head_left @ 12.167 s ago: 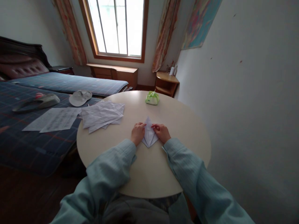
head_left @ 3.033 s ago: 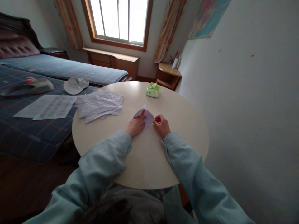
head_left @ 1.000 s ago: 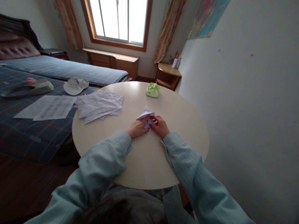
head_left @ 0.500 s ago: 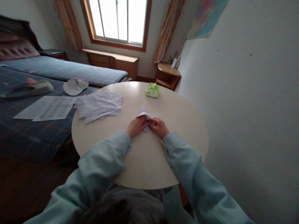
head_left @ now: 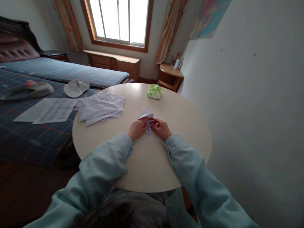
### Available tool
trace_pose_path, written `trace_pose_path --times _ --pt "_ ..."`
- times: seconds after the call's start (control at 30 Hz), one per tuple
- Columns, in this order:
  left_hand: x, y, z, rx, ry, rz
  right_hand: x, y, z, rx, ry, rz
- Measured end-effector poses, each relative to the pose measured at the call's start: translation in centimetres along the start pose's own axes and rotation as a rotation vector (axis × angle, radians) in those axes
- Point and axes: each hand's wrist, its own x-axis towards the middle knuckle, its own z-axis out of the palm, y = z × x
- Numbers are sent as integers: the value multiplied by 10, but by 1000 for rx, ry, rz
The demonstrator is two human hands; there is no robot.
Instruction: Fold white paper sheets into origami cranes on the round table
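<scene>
Pinches a small white folded paper [head_left: 146, 114] with both hands near the middle of the table: left hand [head_left: 137, 129] closing in from 8 o'clock, right hand [head_left: 161, 128] from 4 o'clock, fingertips of both curled and pressed onto its lower part, almost touching each other. Leaves the upper flaps free, lifted a little and pointing toward 12 o'clock. Wears pale blue sleeves [head_left: 106, 158] down to the wrists. Around the hands: blue checked bed [head_left: 35, 136] filling the 9 o'clock side, just beside the table edge; round beige table [head_left: 152, 164] under both forearms; printed sheets [head_left: 47, 110] lying flat on the bed at 9 o'clock; stack of creased white sheets [head_left: 101, 107] on the table at 10 o'clock, reaching the rim toward the bed, well apart from the hands; pale cap [head_left: 76, 88] on the bed at 10 o'clock, just past the stack; green tissue pack [head_left: 154, 91] on the table at 12 o'clock, near the far rim, apart from the folded paper.
</scene>
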Motion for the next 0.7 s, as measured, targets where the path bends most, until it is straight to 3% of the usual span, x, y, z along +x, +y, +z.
trace_pose_path --times 0.47,0.7 --pt "4 -6 7 40 -23 58 -1 0 1 76 9 -6" --pt "3 -6 7 66 -36 -53 -1 0 2 140 -37 -42"
